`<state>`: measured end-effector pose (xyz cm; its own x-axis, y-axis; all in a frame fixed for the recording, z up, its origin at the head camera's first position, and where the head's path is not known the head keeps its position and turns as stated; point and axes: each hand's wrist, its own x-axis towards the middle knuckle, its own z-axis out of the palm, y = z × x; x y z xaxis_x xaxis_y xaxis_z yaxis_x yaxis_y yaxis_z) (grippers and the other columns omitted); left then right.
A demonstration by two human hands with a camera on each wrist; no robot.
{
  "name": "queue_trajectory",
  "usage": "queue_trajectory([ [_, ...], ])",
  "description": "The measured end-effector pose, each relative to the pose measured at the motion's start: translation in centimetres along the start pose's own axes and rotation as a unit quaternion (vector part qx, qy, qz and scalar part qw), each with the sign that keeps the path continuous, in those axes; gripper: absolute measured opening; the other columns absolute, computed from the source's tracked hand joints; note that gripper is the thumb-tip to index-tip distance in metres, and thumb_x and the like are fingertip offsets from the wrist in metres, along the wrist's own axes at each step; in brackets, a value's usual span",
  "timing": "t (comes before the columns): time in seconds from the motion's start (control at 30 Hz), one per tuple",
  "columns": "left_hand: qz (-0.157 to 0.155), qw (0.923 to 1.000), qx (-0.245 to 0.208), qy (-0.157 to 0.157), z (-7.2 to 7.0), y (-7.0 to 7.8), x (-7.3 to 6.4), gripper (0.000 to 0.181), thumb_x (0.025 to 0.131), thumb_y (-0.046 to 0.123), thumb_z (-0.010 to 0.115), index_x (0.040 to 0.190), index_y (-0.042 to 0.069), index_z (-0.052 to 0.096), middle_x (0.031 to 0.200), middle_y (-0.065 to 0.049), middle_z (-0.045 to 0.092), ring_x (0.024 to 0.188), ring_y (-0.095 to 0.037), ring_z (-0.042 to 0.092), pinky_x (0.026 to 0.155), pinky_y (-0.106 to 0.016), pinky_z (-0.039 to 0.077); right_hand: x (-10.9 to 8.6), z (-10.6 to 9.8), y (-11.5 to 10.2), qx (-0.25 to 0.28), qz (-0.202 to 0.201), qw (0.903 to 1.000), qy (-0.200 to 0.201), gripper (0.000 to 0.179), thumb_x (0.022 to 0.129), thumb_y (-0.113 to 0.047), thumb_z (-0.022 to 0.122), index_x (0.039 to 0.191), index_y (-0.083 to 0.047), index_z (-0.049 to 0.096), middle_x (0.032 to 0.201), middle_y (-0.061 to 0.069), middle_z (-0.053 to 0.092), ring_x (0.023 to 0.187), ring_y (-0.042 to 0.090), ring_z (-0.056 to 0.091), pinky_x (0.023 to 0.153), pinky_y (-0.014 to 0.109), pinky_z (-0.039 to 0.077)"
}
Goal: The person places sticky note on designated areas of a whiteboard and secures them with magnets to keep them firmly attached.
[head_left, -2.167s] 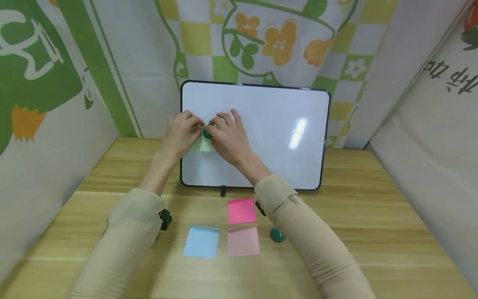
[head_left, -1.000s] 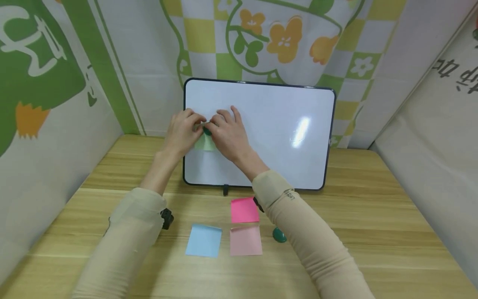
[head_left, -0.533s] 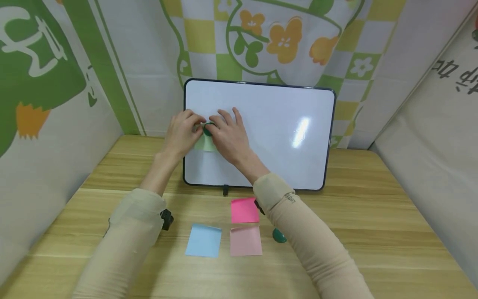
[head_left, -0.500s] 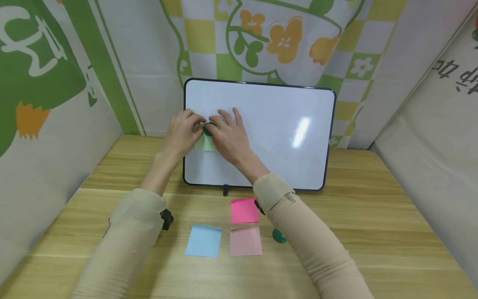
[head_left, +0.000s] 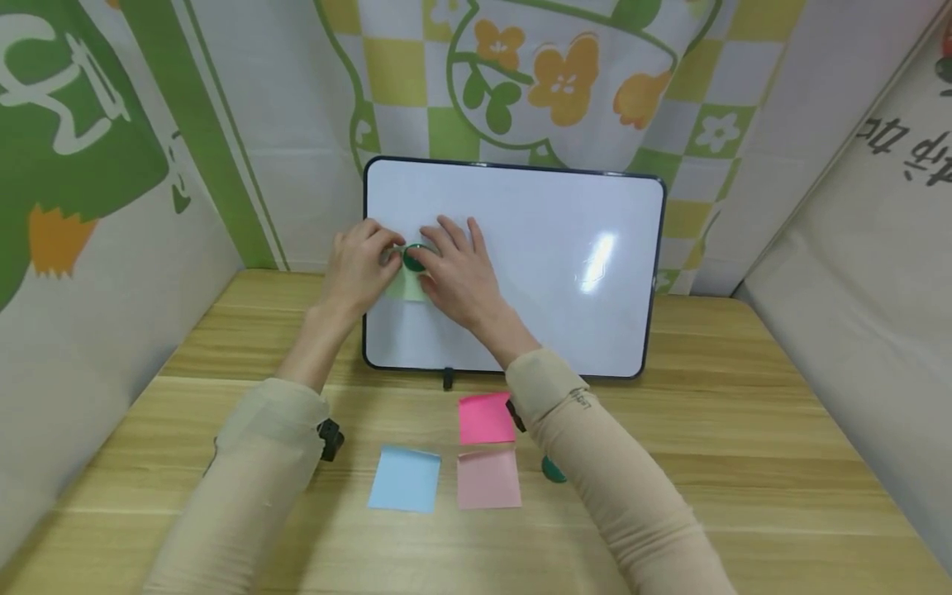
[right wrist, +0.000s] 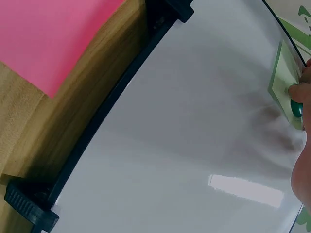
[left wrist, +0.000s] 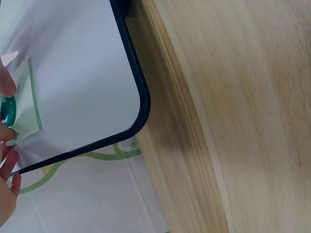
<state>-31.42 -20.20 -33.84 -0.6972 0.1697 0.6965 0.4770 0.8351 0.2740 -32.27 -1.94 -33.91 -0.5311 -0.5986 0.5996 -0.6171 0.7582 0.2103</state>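
Observation:
A pale green sticky note [head_left: 405, 289] lies against the left part of the whiteboard [head_left: 535, 248]. Near the note's top edge sits a round green magnet [head_left: 416, 261]. My left hand [head_left: 359, 266] pinches the note's upper left edge between thumb and index finger, right beside the magnet. My right hand [head_left: 468, 281] has its index fingertip on the magnet, its thumb a little below and its other fingers spread over the board. In the left wrist view, the magnet [left wrist: 8, 112] shows between the two thumbs.
A blue sticky note [head_left: 405, 479], a light pink one [head_left: 488, 479] and a bright pink one [head_left: 486, 419] lie on the wooden table [head_left: 744, 463]. A second green magnet [head_left: 554, 469] is partly covered by the right sleeve. Black feet [right wrist: 31, 206] hold the board upright.
My right fingers have loosened and spread, shifting slightly right, so more of the magnet shows. My left hand stays at the note's edge.

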Motion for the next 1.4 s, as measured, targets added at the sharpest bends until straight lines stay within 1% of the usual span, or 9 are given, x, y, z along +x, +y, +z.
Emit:
queue_trajectory([
  [0.23, -0.003, 1.0, -0.001, 0.005, 0.1, -0.1, -0.1, 0.013, 0.088, 0.005, 0.068, 0.1, 0.002, 0.072, 0.095, -0.014, 0.064, 0.085, -0.031, 0.059, 0.078, -0.046, 0.04, -0.6, 0.0, 0.1, 0.007, 0.005, 0.9997, -0.023, 0.044, 0.092, -0.033, 0.069, 0.135, -0.026, 0.061, 0.153, 0.005, 0.044, 0.149, 0.03, 0.029, 0.121, 0.059, 0.019],
  [0.33, -0.005, 0.9999, -0.008, 0.013, 0.1, -0.2, -0.2, 0.013, 0.088, 0.005, 0.068, 0.1, 0.002, 0.072, 0.095, -0.015, 0.065, 0.085, -0.032, 0.06, 0.079, -0.048, 0.041, -0.8, 0.0, 0.1, 0.007, 0.007, 0.9994, -0.032, 0.047, 0.092, -0.033, 0.069, 0.138, -0.027, 0.059, 0.155, 0.004, 0.042, 0.151, 0.03, 0.026, 0.122, 0.058, 0.018],
  [0.5, -0.014, 0.9991, -0.025, 0.033, 0.4, -1.0, -0.8, 0.013, 0.088, 0.004, 0.067, 0.1, 0.001, 0.071, 0.093, -0.015, 0.064, 0.085, -0.033, 0.061, 0.083, -0.051, 0.041, -1.2, 0.0, 0.0, 0.022, 0.013, 0.9986, -0.047, 0.049, 0.094, -0.037, 0.067, 0.141, -0.027, 0.056, 0.158, 0.004, 0.038, 0.152, 0.029, 0.022, 0.122, 0.058, 0.016],
  [0.63, -0.019, 0.9991, -0.02, 0.033, 0.4, -1.4, -1.2, 0.015, 0.088, 0.004, 0.067, 0.102, 0.002, 0.071, 0.094, -0.015, 0.064, 0.085, -0.033, 0.061, 0.082, -0.051, 0.041, -1.6, 0.1, 0.0, 0.033, 0.022, 0.9979, -0.051, 0.051, 0.094, -0.04, 0.066, 0.142, -0.027, 0.054, 0.159, 0.004, 0.036, 0.153, 0.028, 0.02, 0.123, 0.057, 0.013],
  [0.87, -0.02, 0.9993, -0.005, 0.031, 0.3, -1.3, -1.4, 0.018, 0.089, 0.006, 0.067, 0.106, 0.004, 0.071, 0.096, -0.015, 0.065, 0.085, -0.032, 0.061, 0.078, -0.048, 0.04, -2.3, 0.0, 0.2, 0.06, 0.029, 0.9972, -0.034, 0.053, 0.093, -0.041, 0.067, 0.141, -0.024, 0.055, 0.158, 0.005, 0.037, 0.153, 0.03, 0.02, 0.123, 0.058, 0.012],
  [1.0, -0.017, 0.9994, 0.0, 0.031, 0.3, -1.1, -1.5, 0.018, 0.089, 0.007, 0.067, 0.106, 0.004, 0.071, 0.097, -0.014, 0.066, 0.085, -0.032, 0.062, 0.077, -0.046, 0.041, -2.9, 0.0, 0.3, 0.102, 0.055, 0.993, -0.027, 0.053, 0.092, -0.039, 0.068, 0.14, -0.021, 0.056, 0.158, 0.006, 0.039, 0.152, 0.03, 0.021, 0.123, 0.059, 0.013],
  [1.13, -0.015, 0.9994, -0.002, 0.03, 0.2, -0.9, -1.8, 0.019, 0.09, 0.006, 0.066, 0.108, 0.004, 0.07, 0.099, -0.015, 0.066, 0.086, -0.033, 0.062, 0.078, -0.046, 0.041, -3.5, 0.2, 0.3, 0.135, 0.077, 0.9876, -0.02, 0.053, 0.092, -0.037, 0.069, 0.14, -0.02, 0.056, 0.158, 0.007, 0.039, 0.153, 0.03, 0.021, 0.123, 0.058, 0.01],
  [1.23, -0.011, 0.9993, -0.005, 0.036, 0.2, -0.9, -2.0, 0.02, 0.09, 0.005, 0.066, 0.11, 0.003, 0.07, 0.099, -0.016, 0.067, 0.088, -0.033, 0.062, 0.079, -0.047, 0.042, -3.9, 0.3, 0.4, 0.143, 0.078, 0.9867, -0.007, 0.053, 0.091, -0.037, 0.07, 0.139, -0.02, 0.056, 0.157, 0.007, 0.04, 0.152, 0.03, 0.022, 0.123, 0.058, 0.009],
  [1.4, -0.006, 0.9988, -0.013, 0.048, 0.3, -0.9, -2.5, 0.022, 0.088, 0.004, 0.067, 0.11, 0.002, 0.069, 0.099, -0.017, 0.066, 0.089, -0.033, 0.062, 0.082, -0.05, 0.043, -4.7, 0.3, 0.5, 0.148, 0.078, 0.9858, 0.014, 0.052, 0.089, -0.035, 0.073, 0.137, -0.018, 0.058, 0.155, 0.009, 0.043, 0.151, 0.031, 0.024, 0.122, 0.061, 0.013],
])
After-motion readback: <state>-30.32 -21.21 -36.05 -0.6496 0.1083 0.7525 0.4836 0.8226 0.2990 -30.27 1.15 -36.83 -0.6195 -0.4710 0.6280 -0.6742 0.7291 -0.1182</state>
